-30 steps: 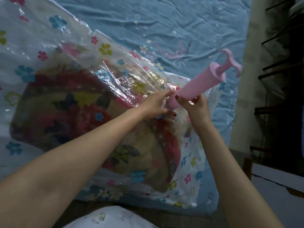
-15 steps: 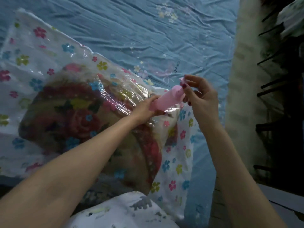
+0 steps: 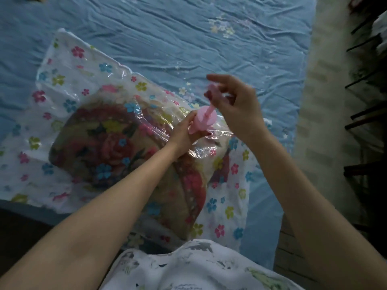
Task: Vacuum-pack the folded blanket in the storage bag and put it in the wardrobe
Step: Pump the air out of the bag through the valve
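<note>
Pump [image 3: 204,120] now upright, handle [image 3: 211,88] drawn up by right hand [image 3: 234,103].

We see a bed [image 3: 209,49] under a wrinkled blue sheet [image 3: 129,21] filling the upper frame. On it, left of centre, lies a flower-printed bag [image 3: 69,80] with a blanket [image 3: 100,147] inside.

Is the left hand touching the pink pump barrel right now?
Touching. The head view shows the left hand wrapped around the pump barrel near its base, no gap.
</note>
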